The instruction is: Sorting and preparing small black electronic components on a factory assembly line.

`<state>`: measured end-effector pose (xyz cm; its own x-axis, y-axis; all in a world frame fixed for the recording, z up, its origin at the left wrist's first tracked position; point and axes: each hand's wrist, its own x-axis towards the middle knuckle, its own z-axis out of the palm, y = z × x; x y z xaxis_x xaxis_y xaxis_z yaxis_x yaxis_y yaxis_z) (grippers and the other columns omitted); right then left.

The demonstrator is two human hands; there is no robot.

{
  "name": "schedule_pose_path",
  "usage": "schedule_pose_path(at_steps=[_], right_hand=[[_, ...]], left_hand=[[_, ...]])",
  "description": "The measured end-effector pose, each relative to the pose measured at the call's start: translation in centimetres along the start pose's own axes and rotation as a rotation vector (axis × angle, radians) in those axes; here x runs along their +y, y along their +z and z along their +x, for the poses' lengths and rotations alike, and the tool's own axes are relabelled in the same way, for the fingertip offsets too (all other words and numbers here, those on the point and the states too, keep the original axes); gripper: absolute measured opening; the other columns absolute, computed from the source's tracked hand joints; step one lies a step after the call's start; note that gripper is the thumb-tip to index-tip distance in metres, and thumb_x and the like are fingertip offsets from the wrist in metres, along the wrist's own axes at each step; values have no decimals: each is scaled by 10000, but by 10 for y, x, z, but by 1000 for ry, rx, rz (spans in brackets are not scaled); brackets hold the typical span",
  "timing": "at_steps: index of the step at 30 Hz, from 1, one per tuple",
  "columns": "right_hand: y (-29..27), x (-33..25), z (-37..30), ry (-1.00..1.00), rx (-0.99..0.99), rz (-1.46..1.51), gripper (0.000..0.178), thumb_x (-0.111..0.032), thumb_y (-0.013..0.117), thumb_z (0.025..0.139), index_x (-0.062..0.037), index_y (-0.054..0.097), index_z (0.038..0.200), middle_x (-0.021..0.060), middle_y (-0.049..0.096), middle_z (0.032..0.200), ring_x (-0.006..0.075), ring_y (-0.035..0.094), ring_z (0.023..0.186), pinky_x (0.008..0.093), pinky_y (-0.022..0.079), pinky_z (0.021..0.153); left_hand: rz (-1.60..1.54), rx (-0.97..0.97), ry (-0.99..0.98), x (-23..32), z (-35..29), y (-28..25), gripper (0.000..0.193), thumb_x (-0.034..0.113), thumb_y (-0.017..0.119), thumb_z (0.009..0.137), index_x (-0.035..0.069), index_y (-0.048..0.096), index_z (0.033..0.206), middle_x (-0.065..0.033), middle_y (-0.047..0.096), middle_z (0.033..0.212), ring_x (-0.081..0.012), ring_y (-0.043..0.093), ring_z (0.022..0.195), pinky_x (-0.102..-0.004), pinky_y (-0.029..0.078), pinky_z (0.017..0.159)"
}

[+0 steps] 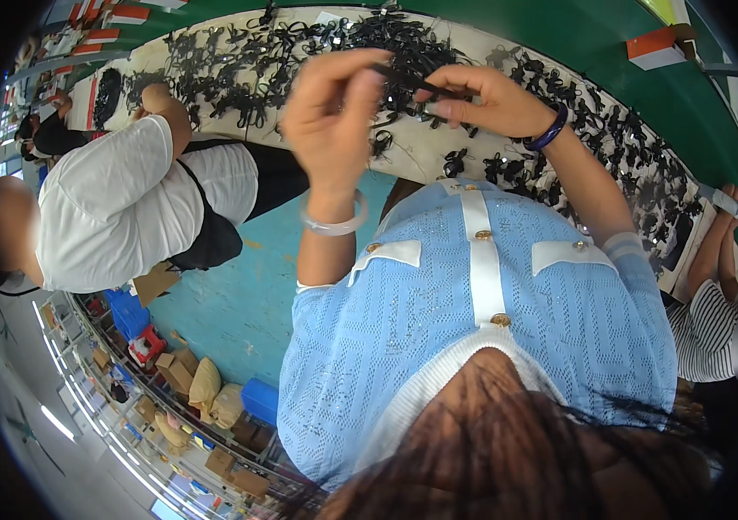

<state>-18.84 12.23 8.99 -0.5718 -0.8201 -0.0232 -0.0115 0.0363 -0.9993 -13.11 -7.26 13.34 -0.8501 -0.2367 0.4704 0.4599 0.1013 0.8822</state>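
A thin black strap (pixel 414 81) stretches between my two hands above the worktable (pixel 408 154). My left hand (pixel 327 117), with a pale bangle at the wrist, is raised and somewhat blurred, its thumb and forefinger closed on the strap's left end. At the other end my right hand (pixel 494 102), below which sits a dark purple bangle, pinches the strap between thumb and fingers. Beneath and behind both hands lies a wide spread of similar black looped straps (pixel 247 74), some with small shiny pieces. Their exact kind is too small to tell.
To my left a person in a white shirt (pixel 113 208) stands at the same table. Another person in a striped top (pixel 711 325) is at the far right. A red-and-white box (pixel 656 49) sits beyond the table. Cartons and sacks (pixel 204 386) stand by shelving.
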Motion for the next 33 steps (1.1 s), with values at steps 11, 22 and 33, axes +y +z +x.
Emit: schedule_pose_path(at_steps=[11,22,33], right_hand=[[8,-77,15,-383,-14,-382,193,-159,520,926,0,591,1008,17,556,751,72,530,644,213,446,585],[22,-88,26,-297,-92,-281,170,-131,482,942,14,568,971,23,539,743,60,524,633,203,446,571],[-1,-52,4,-255,98,-1085,211,-269,550,867,-62,555,910,120,617,804,314,597,764,406,454,635]], left_hand=[[-61,229,-273,-27,-36,-68,112,21,639,819,24,638,931,9,584,734,-27,448,558,-151,329,485],[-286,-304,-620,-42,-51,-27,273,35,668,765,53,566,1017,4,598,813,-28,473,588,-164,356,491],[-182,-584,-734,-102,-104,9,137,148,677,761,23,673,818,-17,564,693,-118,511,573,-251,403,512]])
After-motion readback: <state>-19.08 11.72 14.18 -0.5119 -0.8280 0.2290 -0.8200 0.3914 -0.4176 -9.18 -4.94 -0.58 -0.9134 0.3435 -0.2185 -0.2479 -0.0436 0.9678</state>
